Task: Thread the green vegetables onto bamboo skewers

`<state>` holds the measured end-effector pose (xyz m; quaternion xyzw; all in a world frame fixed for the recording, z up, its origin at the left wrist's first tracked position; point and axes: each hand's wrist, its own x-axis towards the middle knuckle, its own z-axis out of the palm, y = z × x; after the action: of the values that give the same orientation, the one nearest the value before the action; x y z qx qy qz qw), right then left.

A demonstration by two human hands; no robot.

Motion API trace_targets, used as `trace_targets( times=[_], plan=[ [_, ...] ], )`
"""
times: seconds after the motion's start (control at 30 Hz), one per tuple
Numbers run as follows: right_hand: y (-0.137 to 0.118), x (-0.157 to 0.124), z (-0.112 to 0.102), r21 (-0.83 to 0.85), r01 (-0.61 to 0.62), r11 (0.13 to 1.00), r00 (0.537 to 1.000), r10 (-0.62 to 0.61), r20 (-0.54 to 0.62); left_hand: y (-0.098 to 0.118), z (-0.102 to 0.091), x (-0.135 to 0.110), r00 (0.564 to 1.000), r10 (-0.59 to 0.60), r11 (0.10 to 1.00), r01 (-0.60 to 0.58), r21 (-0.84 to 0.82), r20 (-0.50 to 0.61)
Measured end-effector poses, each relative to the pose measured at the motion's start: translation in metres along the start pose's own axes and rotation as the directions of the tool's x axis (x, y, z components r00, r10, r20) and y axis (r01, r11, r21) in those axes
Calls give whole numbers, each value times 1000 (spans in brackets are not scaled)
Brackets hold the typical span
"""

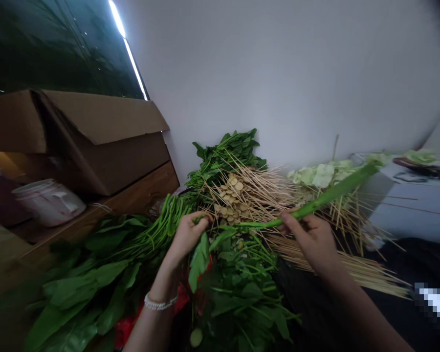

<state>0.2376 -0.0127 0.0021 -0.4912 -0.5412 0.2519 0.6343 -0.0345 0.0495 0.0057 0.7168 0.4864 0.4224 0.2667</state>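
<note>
My right hand (311,239) is closed round a long leafy green stalk (264,225), whose blurred leaf points up to the right. Its thin stem reaches across toward my left hand (190,234). That hand, with a beaded bracelet on its wrist, pinches a bit of green stem, and a green leaf (200,261) hangs just under the fingers. Below both hands lies a heap of loose leafy greens (249,288). Skewered pale round slices (231,195) are piled just beyond my hands. Bare bamboo skewers (370,276) lie beneath my right forearm.
Long-stemmed greens (106,264) spread at the left. More greens (227,151) lean on the white wall. Skewered cabbage pieces (322,176) are at the back right. A cardboard box (121,161) and a white tub (49,200) stand left on a wooden surface.
</note>
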Motion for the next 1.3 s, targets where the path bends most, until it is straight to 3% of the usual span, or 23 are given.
trace_targets(
  times=[0.1, 0.17, 0.27, 0.33, 0.4, 0.47, 0.57, 0.63, 0.7, 0.77, 0.83, 0.9, 1.0, 1.1, 1.17, 1.23, 1.3],
  plan=[
    [5, 9, -9, 107, -44, 993, 993, 55, -100, -7, -18, 2, 974, -93, 994, 78, -78, -207],
    [10, 13, -11, 169, -64, 983, 990, 85, -115, -5, -22, -2, 954, -92, 996, 82, -46, -284],
    [19, 16, -8, 239, -75, 968, 987, 106, -120, 9, -8, -13, 948, 99, 982, -44, 183, -304],
    [21, 15, -5, 270, -74, 960, 986, 110, -123, 18, 14, -26, 941, 276, 913, -193, 358, -197],
    [22, 15, -4, 292, -79, 953, 985, 120, -126, 21, 44, -41, 942, 337, 840, -306, 447, 12],
    [21, 14, -4, 305, -85, 948, 982, 132, -134, 16, 74, -56, 937, 283, 799, -348, 490, 205],
    [19, 14, -5, 309, -81, 947, 981, 131, -142, -3, 106, -70, 852, 212, 822, -421, 384, 479],
    [18, 14, -5, 292, -81, 953, 983, 125, -135, -12, 109, -72, 808, 166, 869, -391, 304, 565],
    [17, 13, -5, 272, -83, 959, 986, 119, -119, -14, 102, -68, 817, 163, 910, -342, 237, 554],
    [15, 12, -3, 264, -82, 961, 989, 111, -98, -8, 91, -60, 876, 198, 944, -291, 155, 440],
    [14, 11, -1, 257, -74, 964, 993, 94, -64, 1, 82, -51, 946, 202, 975, -218, 39, 254],
    [11, 8, 2, 234, -62, 970, 998, 67, -12, 11, 77, -42, 989, 120, 986, -108, -127, 90],
    [6, 2, 7, 168, -46, 985, 997, 35, 71, 22, 76, -32, 994, -106, 894, 98, -437, 6],
    [0, -6, 13, 129, -45, 991, 995, 32, 99, 30, 79, -26, 951, -306, 670, 244, -701, 38],
    [-4, -9, 15, 132, -40, 990, 995, 28, 92, 34, 80, -26, 926, -371, 546, 281, -789, 73],
    [-6, -10, 16, 137, -30, 990, 996, 19, 82, 35, 79, -28, 922, -373, 512, 297, -806, 104],
    [-7, -9, 15, 136, -32, 990, 996, 21, 82, 35, 76, -30, 933, -343, 554, 298, -778, 113]
  ],
)
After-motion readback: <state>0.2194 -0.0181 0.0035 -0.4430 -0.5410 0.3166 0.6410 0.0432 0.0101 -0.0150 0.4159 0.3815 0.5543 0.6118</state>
